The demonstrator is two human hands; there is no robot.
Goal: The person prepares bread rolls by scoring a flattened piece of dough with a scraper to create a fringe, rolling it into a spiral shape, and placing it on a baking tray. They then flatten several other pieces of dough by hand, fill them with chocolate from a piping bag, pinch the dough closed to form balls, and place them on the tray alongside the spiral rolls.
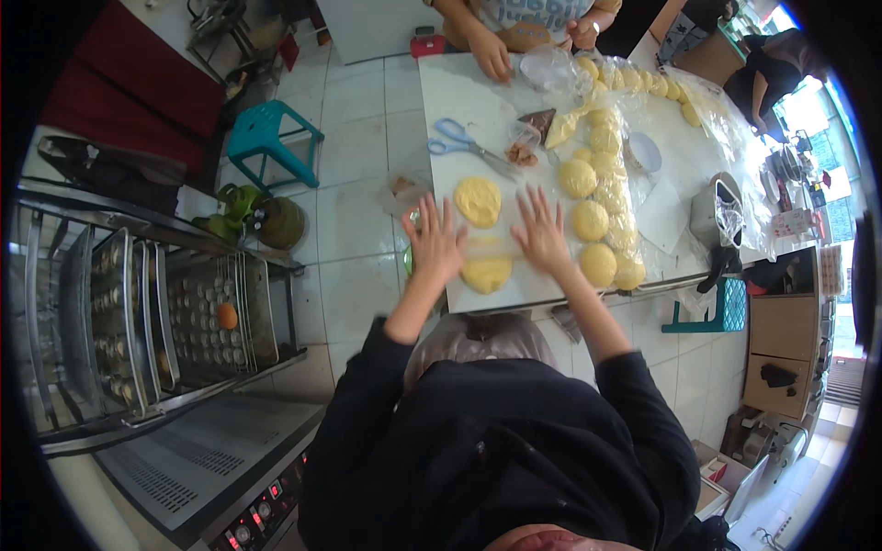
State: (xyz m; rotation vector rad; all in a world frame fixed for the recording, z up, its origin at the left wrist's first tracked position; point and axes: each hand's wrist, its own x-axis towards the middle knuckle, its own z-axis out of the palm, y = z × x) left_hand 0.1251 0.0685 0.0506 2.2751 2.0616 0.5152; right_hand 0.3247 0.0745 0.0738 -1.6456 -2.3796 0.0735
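Both palms lie flat at the two ends of a pale, motion-blurred bar that looks like a rolling pin [491, 247]. It crosses the upper part of a flattened piece of yellow dough [487, 275] near the table's front edge. My left hand [435, 241] is at the left end, fingers stretched out. At the right end, my right hand [544, 237] has its fingers spread. Just beyond the bar is another flattened yellow dough piece [478, 201]. Round yellow dough balls [590, 220] line the table right of my right hand, several under clear plastic.
Blue-handled scissors [464, 142] lie on the white table [455, 87] near a brown-filled bag [537, 121]. A white bowl [643, 152] and metal container [716, 213] stand to the right. Across the table is a co-worker's hand [491, 57]. A tray rack [165, 312] and teal stool [273, 142] are left.
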